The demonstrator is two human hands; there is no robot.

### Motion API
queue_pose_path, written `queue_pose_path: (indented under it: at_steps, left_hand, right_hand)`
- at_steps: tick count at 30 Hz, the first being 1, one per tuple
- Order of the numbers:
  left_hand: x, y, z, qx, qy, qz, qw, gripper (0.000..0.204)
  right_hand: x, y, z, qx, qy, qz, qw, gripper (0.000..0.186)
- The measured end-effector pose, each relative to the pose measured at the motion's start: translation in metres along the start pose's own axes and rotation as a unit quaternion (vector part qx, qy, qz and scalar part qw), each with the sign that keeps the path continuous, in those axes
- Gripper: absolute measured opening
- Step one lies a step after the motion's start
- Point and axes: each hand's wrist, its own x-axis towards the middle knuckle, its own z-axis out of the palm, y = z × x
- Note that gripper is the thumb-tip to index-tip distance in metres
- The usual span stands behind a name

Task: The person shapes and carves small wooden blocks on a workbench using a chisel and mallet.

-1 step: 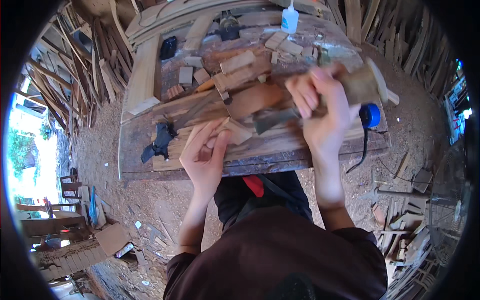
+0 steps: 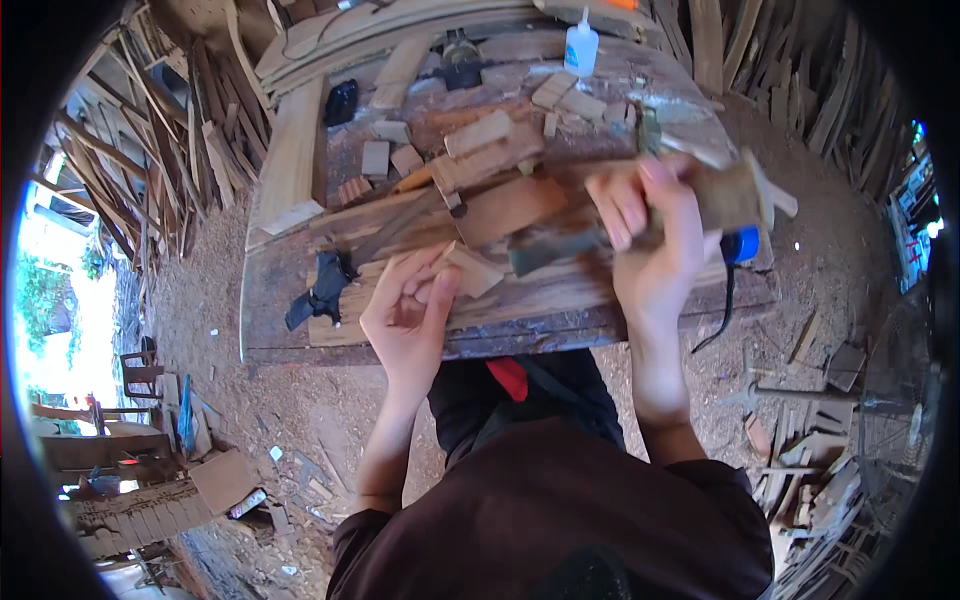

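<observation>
At the near side of the workbench (image 2: pixel 480 338), my left hand (image 2: pixel 405 310) is closed with thumb and fingers on a small pale wood block (image 2: pixel 476 272), which tilts over the plank beneath. My right hand (image 2: pixel 655 230) wraps round a blurred tool (image 2: pixel 730 195) with a thick tan body and a flared end. A flat grey-green strip (image 2: pixel 548 250) sticks out from the tool's left side, its tip near the block; motion blur hides its exact kind. Just beyond the block lies a flat reddish-brown wood piece (image 2: pixel 512 208).
Several small wood offcuts (image 2: pixel 480 135) lie across the bench, with a glue bottle (image 2: pixel 581 45) at the back. A black cloth-like bundle (image 2: pixel 325 285) sits left of my left hand. Right of my right hand is a blue round object (image 2: pixel 741 245) with a black cord. Scrap wood (image 2: pixel 815 460) covers the floor at right.
The tool and my right hand have shifted slightly right and down in the picture, and the bench also sits slightly lower. My left hand stays on the wood block.
</observation>
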Motion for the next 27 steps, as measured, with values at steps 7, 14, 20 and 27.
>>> queue_pose_path:
  at_steps: [7, 14, 20, 27]
  left_hand:
    - [0.003, 0.02, -0.002, -0.132, 0.027, -0.105, 0.985, 0.04]
    - [-0.003, 0.012, 0.0, -0.16, 0.021, -0.107, 0.981, 0.039]
    - [-0.01, 0.004, -0.002, -0.102, 0.007, -0.038, 0.994, 0.044]
    - [-0.02, 0.008, 0.01, -0.108, 0.015, 0.015, 0.994, 0.045]
  right_hand:
    - [-0.007, -0.034, -0.064, -0.212, 0.069, -0.109, 0.969, 0.03]
    - [0.011, -0.036, -0.118, -0.513, 0.067, -0.026, 0.855, 0.018]
    - [0.012, -0.048, -0.1, -0.652, -0.028, -0.105, 0.75, 0.014]
    - [-0.037, -0.044, -0.042, -0.512, -0.241, -0.102, 0.818, 0.042]
